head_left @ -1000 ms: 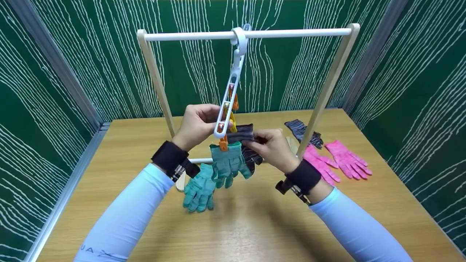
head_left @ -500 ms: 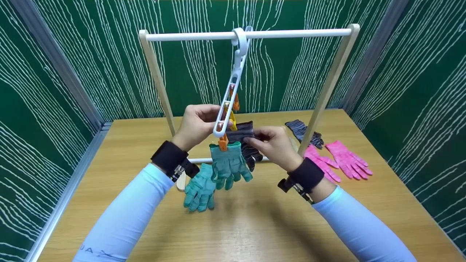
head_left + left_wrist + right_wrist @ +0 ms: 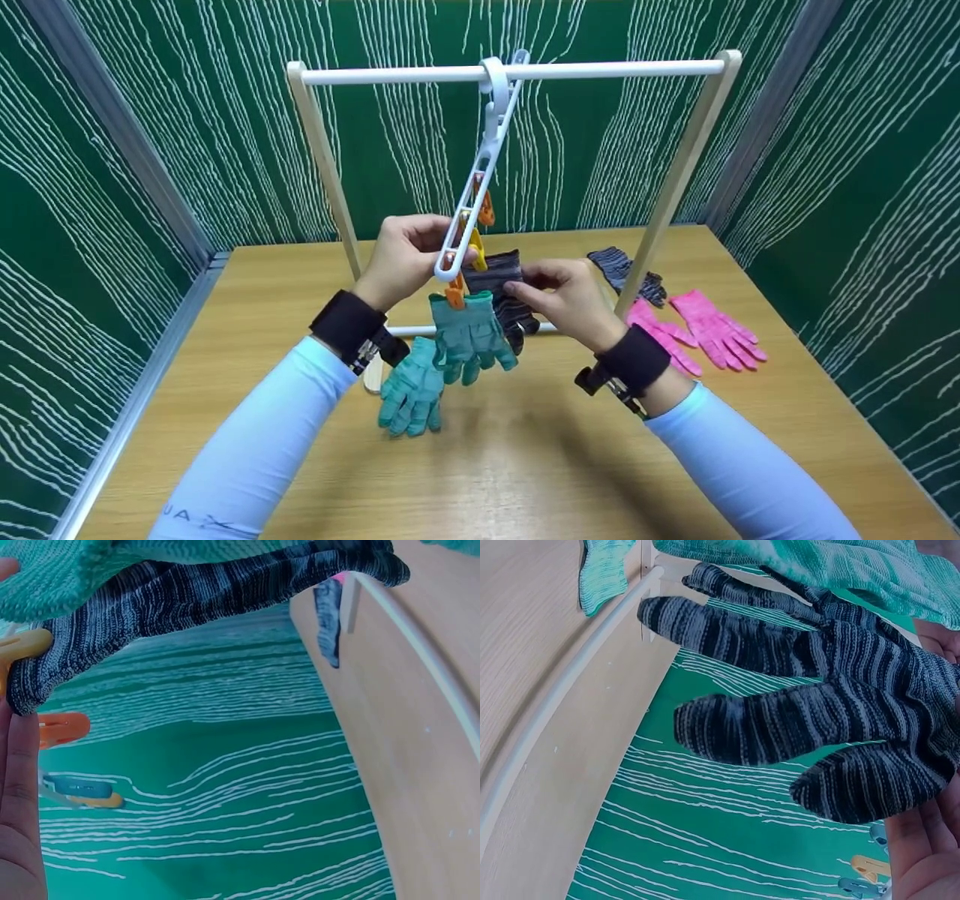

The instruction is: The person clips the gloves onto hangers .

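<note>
A black-and-grey striped knit glove [image 3: 496,281] hangs at a yellow clothespin [image 3: 477,250] under a white clip hanger [image 3: 480,172]. My left hand [image 3: 409,251] pinches at the yellow clothespin; the hanger's end partly covers the fingertips. In the left wrist view, the clothespin's tip [image 3: 30,645] lies over the cuff edge, with the fingers [image 3: 21,765] right beside it. My right hand [image 3: 566,296] holds the striped glove's side between thumb and fingers; its fingers dangle freely in the right wrist view. In front, a green glove [image 3: 469,330] hangs from an orange clothespin [image 3: 455,291].
The hanger hooks over the white rod [image 3: 600,70] of a wooden-sided rack [image 3: 679,180]. On the table [image 3: 300,450] lie another green glove [image 3: 412,390], two pink gloves [image 3: 712,326] and another striped glove [image 3: 622,271]. Another orange clothespin [image 3: 486,208] hangs farther back.
The hanger has turned slightly, its near end shifting left and its far end right. My right hand has risen a little and shifted its hold on the striped glove. The left hand stays nearly still.
</note>
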Action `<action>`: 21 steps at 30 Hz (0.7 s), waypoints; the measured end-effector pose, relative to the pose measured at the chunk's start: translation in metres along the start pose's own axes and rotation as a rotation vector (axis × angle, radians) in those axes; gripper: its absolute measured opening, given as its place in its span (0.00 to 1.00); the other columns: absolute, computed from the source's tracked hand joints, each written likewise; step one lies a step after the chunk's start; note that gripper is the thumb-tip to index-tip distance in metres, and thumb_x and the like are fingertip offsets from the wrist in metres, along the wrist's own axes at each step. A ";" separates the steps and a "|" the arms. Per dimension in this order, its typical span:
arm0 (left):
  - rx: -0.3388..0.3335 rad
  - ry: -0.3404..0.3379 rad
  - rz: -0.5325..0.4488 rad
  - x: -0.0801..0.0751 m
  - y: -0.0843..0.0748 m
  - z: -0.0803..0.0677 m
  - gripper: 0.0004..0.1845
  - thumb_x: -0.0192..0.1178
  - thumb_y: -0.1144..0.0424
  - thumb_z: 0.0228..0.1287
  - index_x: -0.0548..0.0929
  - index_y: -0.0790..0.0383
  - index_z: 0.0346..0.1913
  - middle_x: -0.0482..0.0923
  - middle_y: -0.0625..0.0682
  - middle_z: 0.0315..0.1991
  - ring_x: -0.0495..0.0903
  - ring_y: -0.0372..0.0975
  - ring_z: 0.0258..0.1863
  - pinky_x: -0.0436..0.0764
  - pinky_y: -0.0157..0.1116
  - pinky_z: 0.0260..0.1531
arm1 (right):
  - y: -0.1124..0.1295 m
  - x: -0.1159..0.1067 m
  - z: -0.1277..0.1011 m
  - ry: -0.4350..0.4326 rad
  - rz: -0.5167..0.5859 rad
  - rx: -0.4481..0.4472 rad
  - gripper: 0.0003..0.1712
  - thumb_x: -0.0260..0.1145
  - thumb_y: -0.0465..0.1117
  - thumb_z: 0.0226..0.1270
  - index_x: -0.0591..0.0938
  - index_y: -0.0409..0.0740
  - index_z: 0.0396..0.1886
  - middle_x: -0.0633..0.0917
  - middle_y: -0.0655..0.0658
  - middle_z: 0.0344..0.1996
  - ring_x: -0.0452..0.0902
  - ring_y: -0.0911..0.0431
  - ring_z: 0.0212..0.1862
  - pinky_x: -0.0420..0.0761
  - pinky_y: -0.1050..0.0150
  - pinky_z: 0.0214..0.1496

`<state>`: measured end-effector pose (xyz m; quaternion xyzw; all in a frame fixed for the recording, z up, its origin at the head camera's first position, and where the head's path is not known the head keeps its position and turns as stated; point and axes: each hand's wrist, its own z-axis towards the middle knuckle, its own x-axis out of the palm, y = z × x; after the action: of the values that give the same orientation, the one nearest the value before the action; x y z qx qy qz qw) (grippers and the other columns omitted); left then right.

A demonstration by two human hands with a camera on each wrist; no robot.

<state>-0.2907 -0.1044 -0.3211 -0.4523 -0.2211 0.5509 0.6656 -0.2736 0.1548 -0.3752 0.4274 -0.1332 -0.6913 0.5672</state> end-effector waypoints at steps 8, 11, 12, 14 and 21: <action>0.016 0.000 0.014 0.001 0.002 0.001 0.13 0.74 0.75 0.66 0.90 0.77 0.52 0.94 0.55 0.39 0.91 0.36 0.34 0.91 0.34 0.40 | -0.003 -0.004 -0.002 -0.006 0.032 0.002 0.06 0.78 0.29 0.67 0.92 0.30 0.42 0.94 0.35 0.37 0.89 0.64 0.36 0.89 0.73 0.43; 0.016 -0.002 0.010 0.000 0.002 0.001 0.13 0.74 0.75 0.65 0.90 0.75 0.52 0.94 0.55 0.39 0.91 0.36 0.34 0.92 0.34 0.41 | -0.003 -0.007 -0.003 -0.004 0.023 0.001 0.07 0.78 0.29 0.67 0.93 0.31 0.43 0.94 0.36 0.38 0.90 0.62 0.37 0.90 0.72 0.44; 0.015 -0.002 0.008 0.000 0.002 0.001 0.13 0.74 0.76 0.66 0.90 0.74 0.52 0.94 0.55 0.39 0.90 0.36 0.33 0.92 0.34 0.40 | -0.003 -0.007 -0.004 -0.001 0.019 0.000 0.07 0.78 0.29 0.67 0.93 0.31 0.43 0.94 0.36 0.38 0.90 0.61 0.37 0.90 0.72 0.44; 0.012 -0.002 0.003 0.000 0.003 0.001 0.12 0.74 0.76 0.66 0.91 0.74 0.51 0.94 0.55 0.39 0.90 0.36 0.33 0.92 0.35 0.41 | -0.003 -0.008 -0.004 0.005 0.011 -0.004 0.07 0.78 0.29 0.67 0.93 0.32 0.43 0.94 0.36 0.38 0.91 0.60 0.38 0.89 0.73 0.44; 0.018 0.023 -0.022 0.001 0.003 0.002 0.13 0.73 0.76 0.66 0.90 0.75 0.52 0.93 0.60 0.41 0.92 0.37 0.37 0.92 0.36 0.45 | -0.004 -0.006 -0.005 -0.006 0.012 -0.030 0.06 0.77 0.26 0.66 0.93 0.31 0.42 0.94 0.35 0.39 0.89 0.64 0.38 0.89 0.74 0.44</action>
<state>-0.2935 -0.1032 -0.3232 -0.4502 -0.2131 0.5403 0.6783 -0.2721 0.1633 -0.3782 0.4160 -0.1269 -0.6910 0.5773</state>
